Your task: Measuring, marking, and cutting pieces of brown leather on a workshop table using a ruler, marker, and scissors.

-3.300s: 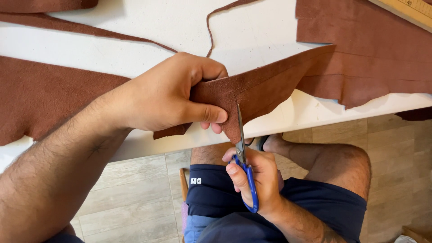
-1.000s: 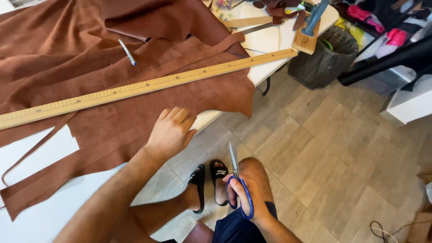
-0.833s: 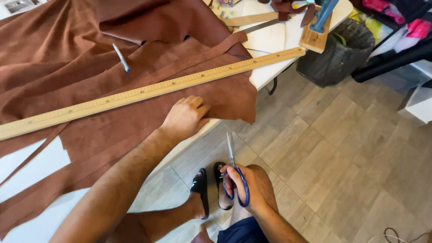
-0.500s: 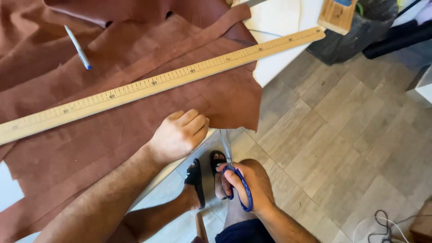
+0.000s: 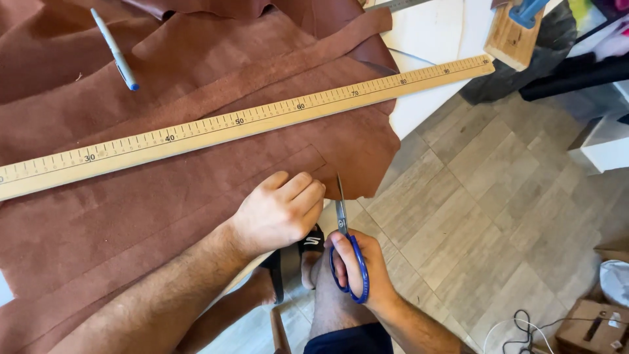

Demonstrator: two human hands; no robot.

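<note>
Two bare hands work at the near edge of a big sheet of reddish-brown suede (image 5: 196,196) that covers most of the white table (image 5: 426,72). Its surface is matte and soft-looking, with faint straight lines marked across it and a ragged, curved outline at the right, where it hangs a little past the table's edge. The left hand (image 5: 278,213) presses down on the suede at that edge, fingers curled together and knuckles up, gripping nothing that I can see. The right hand (image 5: 357,265) is closed through the blue handles of a pair of scissors (image 5: 344,229), thumb in one loop; the blades point up, nearly together, their tip just at the hem of the suede beside the left fingers. A long wooden ruler (image 5: 249,121) lies slantwise across the sheet, and a white pen (image 5: 114,49) with a blue cap rests on it farther back.
</note>
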